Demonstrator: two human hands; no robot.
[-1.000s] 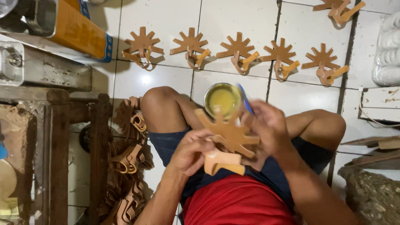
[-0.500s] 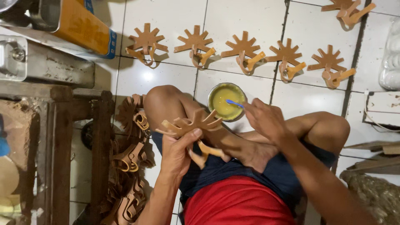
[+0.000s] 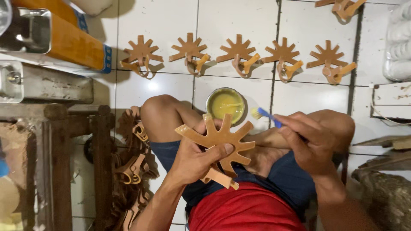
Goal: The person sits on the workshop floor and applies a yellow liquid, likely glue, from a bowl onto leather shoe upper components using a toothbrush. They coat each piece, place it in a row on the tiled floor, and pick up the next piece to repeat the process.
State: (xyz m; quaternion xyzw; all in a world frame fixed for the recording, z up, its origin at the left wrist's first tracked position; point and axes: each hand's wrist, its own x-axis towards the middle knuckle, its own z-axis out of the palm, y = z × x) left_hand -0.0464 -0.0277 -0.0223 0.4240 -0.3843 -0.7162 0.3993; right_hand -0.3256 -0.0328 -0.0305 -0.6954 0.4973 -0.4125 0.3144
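Left hand [image 3: 195,160] grips star piece [image 3: 220,139] flat-side up for coating; right hand [image 3: 310,143] pinches brush [image 3: 266,115], just beside glue bowl [image 3: 225,104].

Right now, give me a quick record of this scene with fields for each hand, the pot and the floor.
Left hand: holds a tan star-shaped leather cutout with spokes
Right hand: holds a blue-handled brush with yellowed bristles
Pot: round tin of yellow glue on the white tiled floor, beside the knee
Floor row: five similar cutouts laid out
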